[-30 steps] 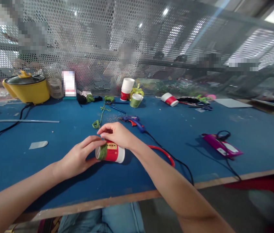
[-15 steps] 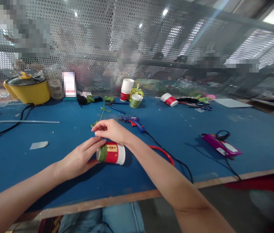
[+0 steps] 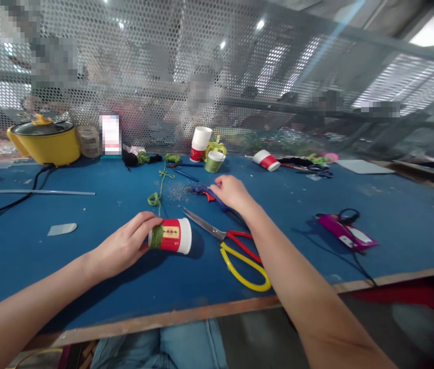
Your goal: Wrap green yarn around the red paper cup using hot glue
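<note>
My left hand (image 3: 124, 243) is closed around the base end of a paper cup (image 3: 171, 236) that lies on its side. The cup is white with a red printed band, and green yarn (image 3: 157, 237) is wound around the part by my fingers. From the cup a strand runs up to a small loop of yarn (image 3: 154, 199) on the table. My right hand (image 3: 232, 195) has its fingers curled onto a blue glue gun (image 3: 201, 190) with an orange trigger; part of its handle is covered. Large scissors (image 3: 220, 236) with red and yellow handles lie between my hands, blades partly apart.
Along the back stand a yellow electric pot (image 3: 47, 146), a jar (image 3: 89, 141), a phone (image 3: 110, 134), stacked paper cups (image 3: 200, 143) and a green-wrapped cup (image 3: 214, 161). Another cup (image 3: 266, 160) lies tipped over. A purple packet (image 3: 346, 231) with a black cable is at right.
My right hand has left the yarn by the cup and moved right to the glue gun, uncovering the scissors. The cup in my left hand has shifted slightly left and up.
</note>
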The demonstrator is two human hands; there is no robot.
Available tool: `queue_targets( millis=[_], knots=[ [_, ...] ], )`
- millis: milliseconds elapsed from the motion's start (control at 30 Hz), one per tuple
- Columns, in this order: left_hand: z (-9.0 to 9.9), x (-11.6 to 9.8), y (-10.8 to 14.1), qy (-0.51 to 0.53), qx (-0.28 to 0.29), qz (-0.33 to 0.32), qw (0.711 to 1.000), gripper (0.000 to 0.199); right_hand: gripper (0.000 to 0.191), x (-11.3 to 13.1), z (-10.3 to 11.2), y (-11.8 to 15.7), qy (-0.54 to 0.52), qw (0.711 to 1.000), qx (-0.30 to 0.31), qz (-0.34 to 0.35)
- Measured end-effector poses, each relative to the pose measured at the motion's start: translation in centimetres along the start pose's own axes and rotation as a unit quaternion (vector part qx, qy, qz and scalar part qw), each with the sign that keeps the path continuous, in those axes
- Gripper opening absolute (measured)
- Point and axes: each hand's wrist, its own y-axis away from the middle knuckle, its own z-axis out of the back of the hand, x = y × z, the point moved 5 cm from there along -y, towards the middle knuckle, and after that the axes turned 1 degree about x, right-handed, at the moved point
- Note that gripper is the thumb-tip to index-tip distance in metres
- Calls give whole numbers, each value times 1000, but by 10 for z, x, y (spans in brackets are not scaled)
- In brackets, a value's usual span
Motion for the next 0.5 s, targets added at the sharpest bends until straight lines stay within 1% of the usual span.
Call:
queue_targets(
  millis=[67,133,233,300,400,433,500],
  knots=[
    [-1,0,-1,-14,10,-7,1000,46,20,-15,-15,-2,16,999,36,-29],
    [-2,0,-1,-25,22,-12,999,46,17,-23,-29,-3,19,997,58,-47],
    [-2,0,-2,-38,21,-14,999,45,18,-26,-39,-4,1,996,58,-64],
    [-2,0,-2,-46,12,-17,999,43,25,-28,-39,-3,-27,996,46,-74],
    [-1,0,-1,-67,0,-26,997,39,38,-27,-32,2,-89,993,26,-77],
    [-1,0,-1,-76,-1,-26,997,38,40,-26,-28,5,-110,991,22,-71],
    [0,3,-1,-93,2,-15,996,38,36,-19,-21,14,-179,982,31,-44]
  ],
)
